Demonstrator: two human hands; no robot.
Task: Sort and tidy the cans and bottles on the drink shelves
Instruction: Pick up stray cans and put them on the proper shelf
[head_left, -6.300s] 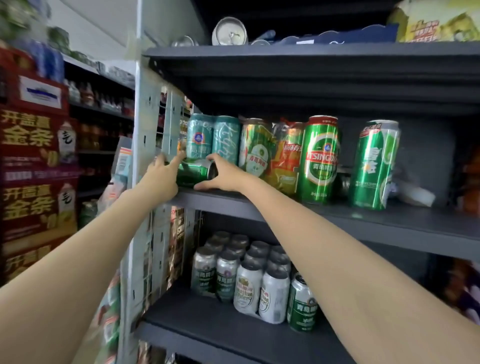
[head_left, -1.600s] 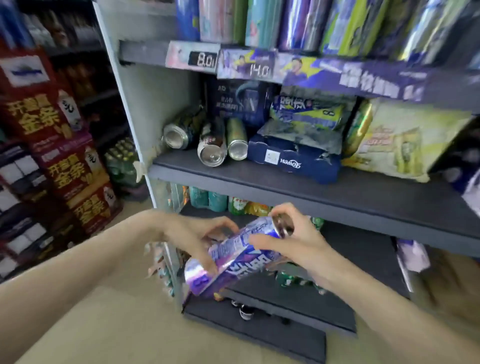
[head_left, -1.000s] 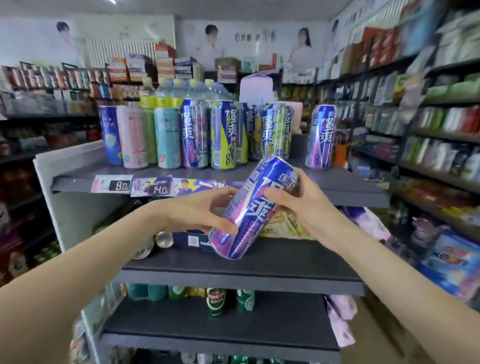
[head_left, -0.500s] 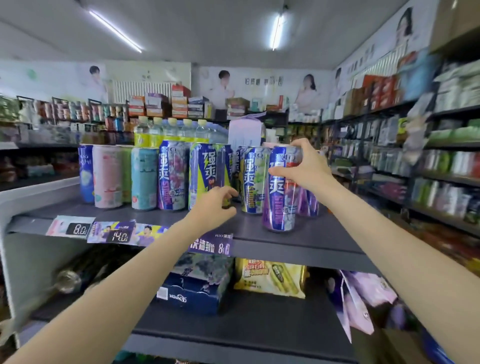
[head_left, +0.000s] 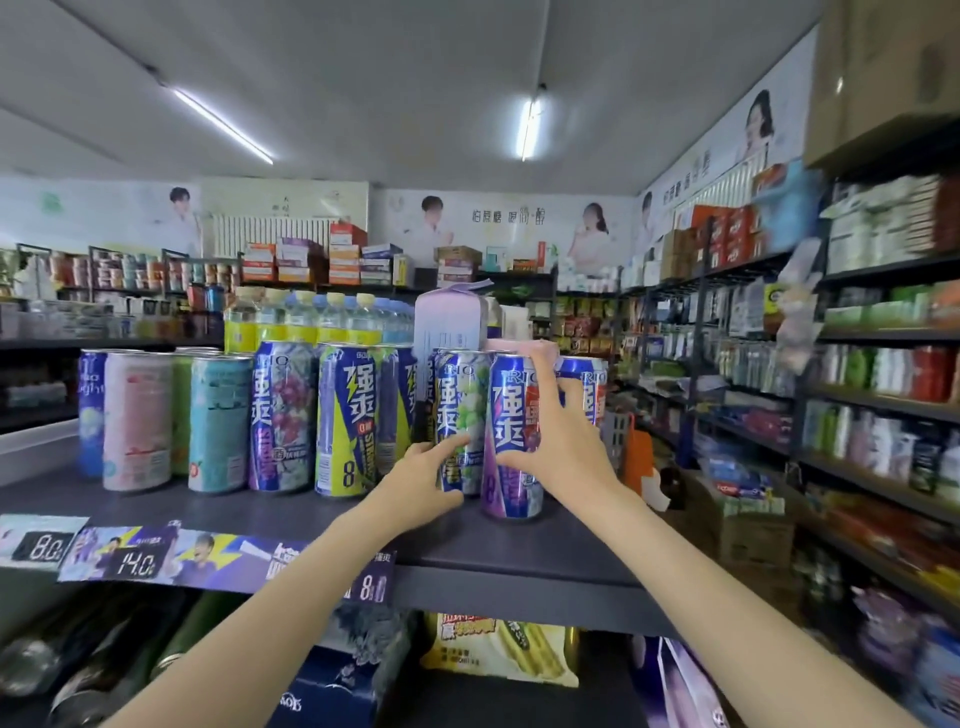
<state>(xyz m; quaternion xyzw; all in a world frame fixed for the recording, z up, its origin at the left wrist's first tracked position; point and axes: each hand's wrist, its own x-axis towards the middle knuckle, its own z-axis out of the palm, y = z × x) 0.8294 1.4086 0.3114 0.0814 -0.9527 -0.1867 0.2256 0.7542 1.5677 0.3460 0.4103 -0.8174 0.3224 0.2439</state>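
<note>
On the top shelf (head_left: 519, 551), right hand (head_left: 563, 457) clasping upright purple can (head_left: 506, 441), left hand (head_left: 423, 480) fingertips on green-grape can (head_left: 462, 410).

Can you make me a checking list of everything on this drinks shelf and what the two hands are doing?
Surface: dark top shelf, price tags along its front edge.
Job's things: a row of upright cans; purple can at the right end, green-grape can beside it.
Clutter: snack bag and lying cans on the shelf below.
Grippers: right hand holds the purple can; left hand touches the green-grape can, fingers curled.
Cables: nothing seen.
Surroundings: shop aisle, stocked shelves on the right, posters, ceiling lights.
</note>
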